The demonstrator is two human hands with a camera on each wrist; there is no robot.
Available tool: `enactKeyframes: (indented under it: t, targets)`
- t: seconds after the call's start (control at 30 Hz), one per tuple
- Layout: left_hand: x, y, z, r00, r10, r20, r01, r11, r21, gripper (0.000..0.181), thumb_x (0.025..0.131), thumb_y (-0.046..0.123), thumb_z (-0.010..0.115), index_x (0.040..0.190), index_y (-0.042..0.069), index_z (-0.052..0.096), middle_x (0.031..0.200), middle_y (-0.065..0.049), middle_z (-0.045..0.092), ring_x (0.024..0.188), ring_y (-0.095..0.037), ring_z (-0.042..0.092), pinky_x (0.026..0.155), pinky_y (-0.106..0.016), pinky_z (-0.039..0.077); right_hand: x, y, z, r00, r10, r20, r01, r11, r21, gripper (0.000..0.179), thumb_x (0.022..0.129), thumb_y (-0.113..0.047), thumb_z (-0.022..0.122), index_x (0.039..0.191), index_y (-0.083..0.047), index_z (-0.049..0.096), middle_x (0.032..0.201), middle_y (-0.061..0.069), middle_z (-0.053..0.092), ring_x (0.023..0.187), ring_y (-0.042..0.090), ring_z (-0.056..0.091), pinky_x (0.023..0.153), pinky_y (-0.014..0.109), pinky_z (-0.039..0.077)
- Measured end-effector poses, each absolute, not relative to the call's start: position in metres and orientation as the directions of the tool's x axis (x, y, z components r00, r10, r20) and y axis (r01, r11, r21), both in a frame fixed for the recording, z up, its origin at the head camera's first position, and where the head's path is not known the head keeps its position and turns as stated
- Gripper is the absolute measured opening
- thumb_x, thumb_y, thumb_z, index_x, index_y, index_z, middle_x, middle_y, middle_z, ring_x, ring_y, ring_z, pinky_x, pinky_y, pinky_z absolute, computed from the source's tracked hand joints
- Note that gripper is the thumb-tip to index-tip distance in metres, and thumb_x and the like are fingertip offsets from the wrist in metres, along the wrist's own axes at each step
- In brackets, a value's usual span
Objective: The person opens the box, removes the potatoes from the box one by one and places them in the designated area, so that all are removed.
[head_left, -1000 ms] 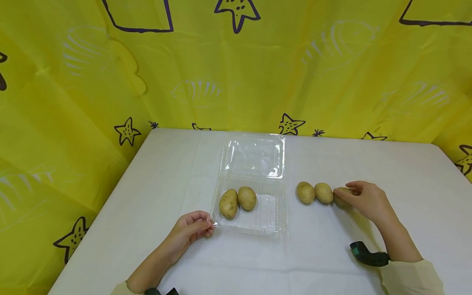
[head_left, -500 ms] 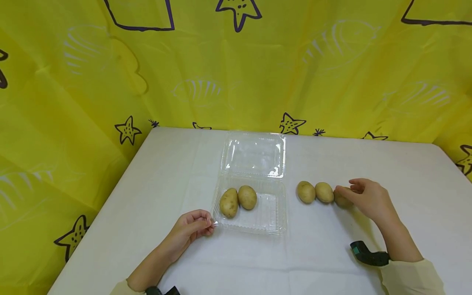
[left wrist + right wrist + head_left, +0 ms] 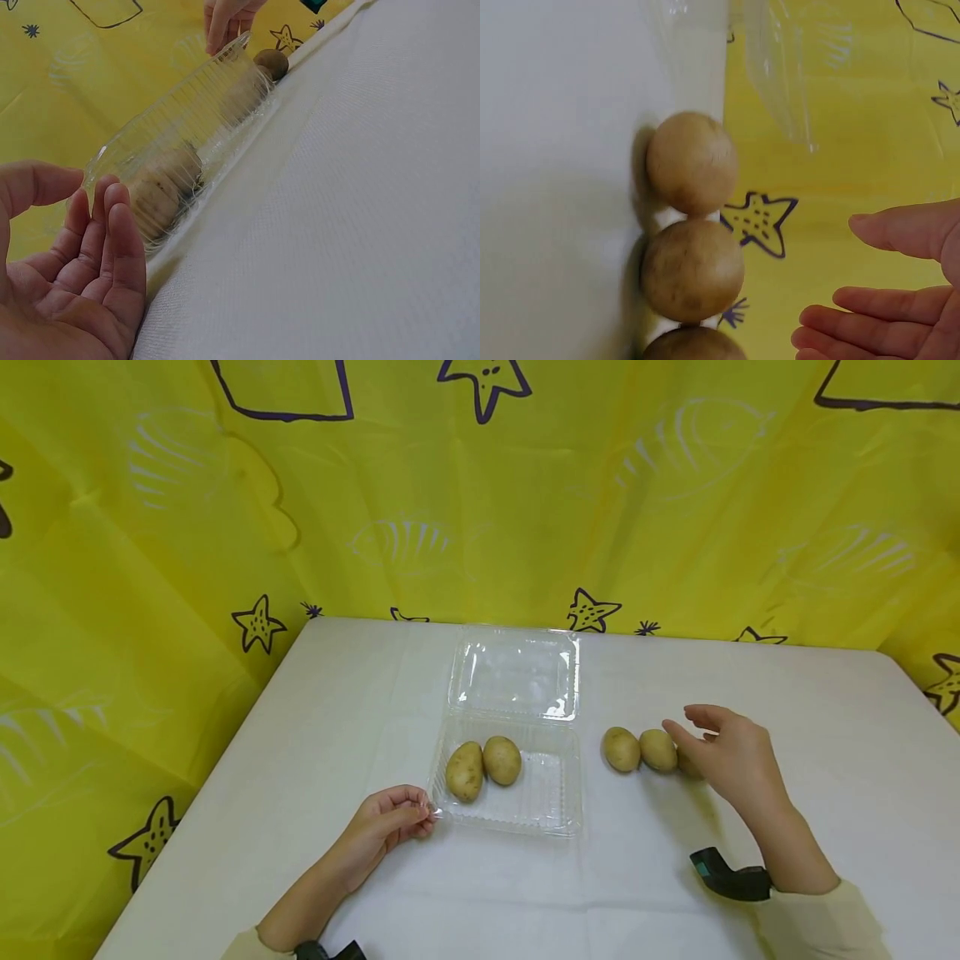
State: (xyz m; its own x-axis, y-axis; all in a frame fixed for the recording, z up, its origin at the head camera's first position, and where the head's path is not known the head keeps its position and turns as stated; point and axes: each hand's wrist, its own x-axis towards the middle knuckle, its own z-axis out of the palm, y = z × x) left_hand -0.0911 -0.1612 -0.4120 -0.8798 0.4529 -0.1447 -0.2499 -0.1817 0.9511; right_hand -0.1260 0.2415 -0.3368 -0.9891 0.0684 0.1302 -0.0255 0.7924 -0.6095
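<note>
My left hand (image 3: 382, 828) pinches the near left corner of a clear plastic clamshell container (image 3: 543, 789), thumb above and fingers below. In its base lie two potatoes, a longer one (image 3: 464, 772) and a rounder one (image 3: 502, 761), side by side at the left. To the right of the container, three potatoes form a row: the left one (image 3: 621, 749), the middle one (image 3: 658, 751) and the right one (image 3: 688, 767), which is partly hidden. Above the right end of this row hovers my right hand (image 3: 738, 756), thumb and fingers apart, nothing between them; the right wrist view shows it apart from the potatoes.
The container's lid (image 3: 516, 677) lies folded back toward the far edge of the white-covered table (image 3: 360, 693). Behind it hangs a yellow curtain (image 3: 540, 510) with stars and fish. A dark wrist camera (image 3: 731, 877) sits on the right wrist.
My right hand has let go of the right potato of the row, risen and shifted left over it with fingers spread. The left hand and the container have stayed put.
</note>
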Motion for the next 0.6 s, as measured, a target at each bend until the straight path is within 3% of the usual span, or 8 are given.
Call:
enactKeyframes:
  t: [0.23,0.47,0.6]
  targets:
    - [-0.091,-0.161,-0.412,-0.881,0.448,-0.154,-0.258,-0.181,0.949,0.005,0.091,0.008,0.053,0.09,0.004,0.055,0.088,-0.006,0.059,0.083,-0.014,0.059,0.077,-0.026,0.05,-0.126,0.215,-0.333,-0.993,-0.004,0.116,-0.076,0.782,-0.619,0.054,0.088,-0.037,0.06,0.118,0.007,0.054,0.113,0.027,0.057,0.099,0.044,0.055,0.08,0.051,0.046]
    - [-0.091,-0.161,-0.413,-0.882,0.442,-0.161,-0.262,-0.177,0.949,0.005,0.09,0.008,0.054,0.091,0.003,0.055,0.088,-0.007,0.059,0.083,-0.014,0.059,0.077,-0.026,0.05,-0.125,0.185,-0.33,-0.988,-0.082,0.134,-0.145,0.798,-0.585,0.046,0.084,-0.031,0.066,0.117,0.001,0.059,0.111,0.019,0.061,0.096,0.038,0.059,0.07,0.047,0.048]
    - [-0.091,-0.161,-0.413,-0.882,0.445,-0.156,-0.258,-0.178,0.95,0.004,0.09,0.007,0.054,0.091,0.003,0.055,0.088,-0.007,0.059,0.082,-0.014,0.059,0.076,-0.026,0.05,-0.125,0.173,-0.333,-0.976,-0.125,0.176,-0.208,0.76,-0.616,0.04,0.081,-0.018,0.07,0.114,0.002,0.06,0.108,0.019,0.062,0.098,0.038,0.059,0.081,0.049,0.047]
